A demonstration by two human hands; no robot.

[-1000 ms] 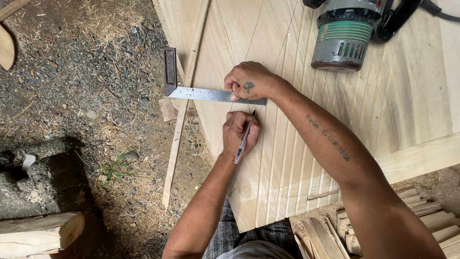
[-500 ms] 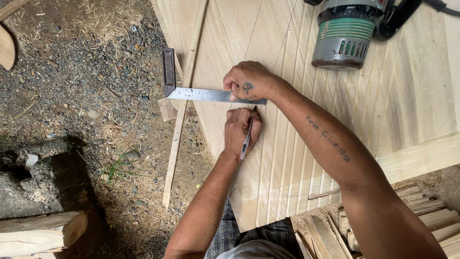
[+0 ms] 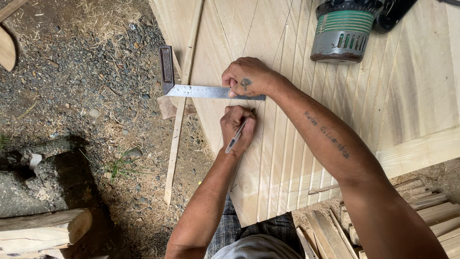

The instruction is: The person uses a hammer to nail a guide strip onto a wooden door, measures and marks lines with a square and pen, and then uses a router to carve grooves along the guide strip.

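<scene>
A pale wooden panel (image 3: 306, 144) with long parallel grooves lies in front of me. A metal try square (image 3: 201, 91) rests across it, its dark stock (image 3: 166, 67) hooked over the panel's left edge. My right hand (image 3: 247, 76) presses down on the steel blade. Just below the blade, my left hand (image 3: 237, 125) grips a pencil (image 3: 235, 138), with its tip at the blade's lower edge near the hand.
A grey and green power tool (image 3: 347, 29) stands on the panel at the top right. A thin wooden strip (image 3: 179, 120) lies along the panel's left edge over gravel ground. Cut wood offcuts (image 3: 421, 211) are stacked at the lower right, and a log (image 3: 43, 230) lies at the lower left.
My left hand has shifted the pencil very slightly beneath the blade. My right hand and the square have stayed in place.
</scene>
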